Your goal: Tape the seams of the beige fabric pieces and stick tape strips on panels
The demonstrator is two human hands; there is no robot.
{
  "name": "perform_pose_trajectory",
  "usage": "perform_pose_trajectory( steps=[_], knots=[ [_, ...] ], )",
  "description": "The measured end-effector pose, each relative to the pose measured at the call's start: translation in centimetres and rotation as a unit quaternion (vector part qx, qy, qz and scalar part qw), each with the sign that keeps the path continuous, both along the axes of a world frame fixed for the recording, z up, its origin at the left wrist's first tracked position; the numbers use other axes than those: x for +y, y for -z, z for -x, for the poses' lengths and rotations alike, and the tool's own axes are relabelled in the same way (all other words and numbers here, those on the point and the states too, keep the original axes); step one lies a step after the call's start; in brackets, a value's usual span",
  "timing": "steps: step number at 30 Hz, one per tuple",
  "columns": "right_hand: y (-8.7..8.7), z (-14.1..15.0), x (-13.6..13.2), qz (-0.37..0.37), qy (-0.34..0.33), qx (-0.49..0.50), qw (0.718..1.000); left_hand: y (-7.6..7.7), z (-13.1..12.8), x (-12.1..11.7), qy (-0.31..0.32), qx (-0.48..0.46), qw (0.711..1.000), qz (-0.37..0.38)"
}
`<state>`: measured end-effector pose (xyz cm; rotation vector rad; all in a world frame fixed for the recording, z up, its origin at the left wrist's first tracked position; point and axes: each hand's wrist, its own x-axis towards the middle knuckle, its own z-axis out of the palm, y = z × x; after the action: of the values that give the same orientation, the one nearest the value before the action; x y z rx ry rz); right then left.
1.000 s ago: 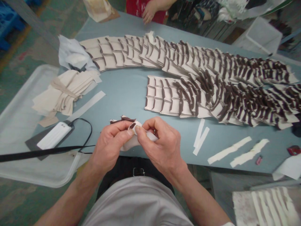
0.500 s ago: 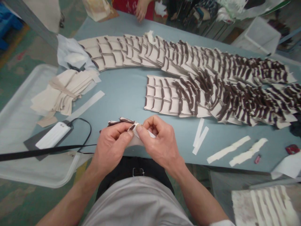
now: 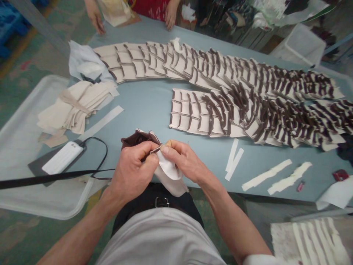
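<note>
Both hands pinch the edge of one leather-like piece, cream on one face and dark brown on the other. My left hand is closed on its seam, with the brown part standing up behind the fingers. My right hand is closed close beside it, thumb and fingertips on the same edge. A pale flap hangs down below the hands, past the table's front edge. The exact grip between the fingertips is partly hidden. Beyond the hands lies a row of similar cream pieces with dark brown edges.
A second, longer row of such pieces lies behind. At left are a tied bundle of beige strips, a white phone-like device with a black cord and a white tray. Pale strips lie at right. Another person's hands rest across the table.
The piece in my hands has turned and unfolded: its brown side now rises behind my left hand and a cream flap hangs lower. A second hand of the person opposite has come into view.
</note>
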<state>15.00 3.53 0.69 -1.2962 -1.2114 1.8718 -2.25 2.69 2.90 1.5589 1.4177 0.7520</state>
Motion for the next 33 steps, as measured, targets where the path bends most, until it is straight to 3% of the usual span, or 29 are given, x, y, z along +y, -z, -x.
perform_pose_trajectory(
  steps=[3, 8, 16, 20, 23, 27, 30, 31, 33],
  knots=[
    [-0.5, -0.8, 0.8, -0.002, -0.062, 0.006, 0.998, -0.7, 0.3, 0.5, 0.025, -0.009, 0.999, 0.019],
    [-1.7, -1.4, 1.1, -0.046, -0.108, 0.015, 0.993, -1.8, 0.2, 0.6, 0.037, -0.058, 0.997, 0.041],
    [-2.1, -2.1, -0.1, -0.198, -0.135, -0.097, 0.966, -2.2, 1.2, 0.8, 0.098, -0.098, 0.986, 0.093],
    [-2.8, -2.8, -0.1, -0.273, -0.037, -0.146, 0.95, -3.1, 1.8, 1.2, 0.113, -0.092, 0.986, 0.076],
    [-3.8, -2.7, 0.1, -0.378, 0.001, -0.138, 0.916, -3.8, 1.8, 1.5, 0.147, -0.072, 0.984, 0.064],
    [-4.6, -2.0, 0.6, -0.508, -0.097, -0.159, 0.841, -4.5, 1.7, 1.6, 0.187, -0.059, 0.98, 0.041],
    [-4.3, -2.0, 1.0, -0.566, -0.13, -0.207, 0.787, -5.2, 1.7, 1.4, 0.194, -0.049, 0.978, 0.053],
    [-4.1, -2.1, 1.1, -0.567, -0.142, -0.221, 0.781, -5.3, 1.7, 1.2, 0.193, -0.048, 0.978, 0.067],
    [-4.0, -2.4, 1.2, -0.533, -0.17, -0.233, 0.795, -5.3, 1.8, 0.9, 0.188, -0.064, 0.975, 0.1]
  ],
)
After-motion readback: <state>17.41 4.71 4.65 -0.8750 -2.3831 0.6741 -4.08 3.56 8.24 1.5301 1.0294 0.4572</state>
